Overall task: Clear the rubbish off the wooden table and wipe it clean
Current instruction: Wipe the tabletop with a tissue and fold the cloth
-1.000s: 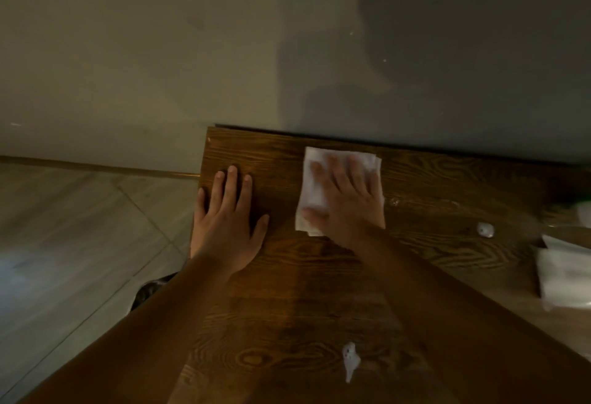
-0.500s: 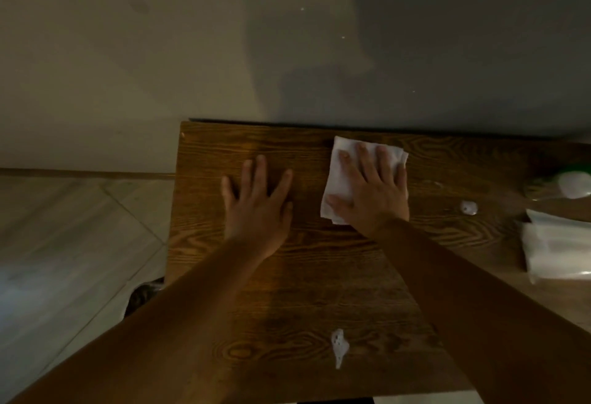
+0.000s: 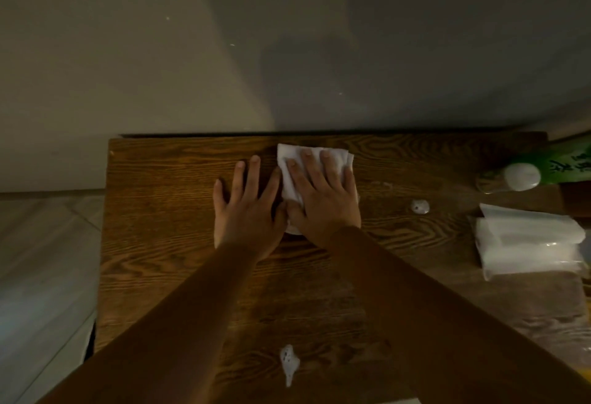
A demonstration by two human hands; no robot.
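One tabletop, dark wood with strong grain, filling the lower two thirds of the frame, long axis left to right, far edge against a grey wall. Pale floor at lower left.

Two hands, both flat on the wood at centre frame. Left hand spread and released, palm down, holding nothing, fingers aimed at the top of the frame. Right hand just beside it, thumb touching the left hand, fingers straight and pressed flat onto one white folded wipe; nothing clenched.

Wipe roughly rectangular, crisp white, layered edges showing at its right end, lying near the far edge of the tabletop just above centre; long axis not clear, with much of it hidden under the hand.

One stack of white tissues in clear wrap at the right edge. One green bottle with a white cap lying at upper right, cap pointing left.

Two white foam blobs: one elongated at bottom centre, long axis top to bottom; one small and round right of the right hand, well apart from the first.
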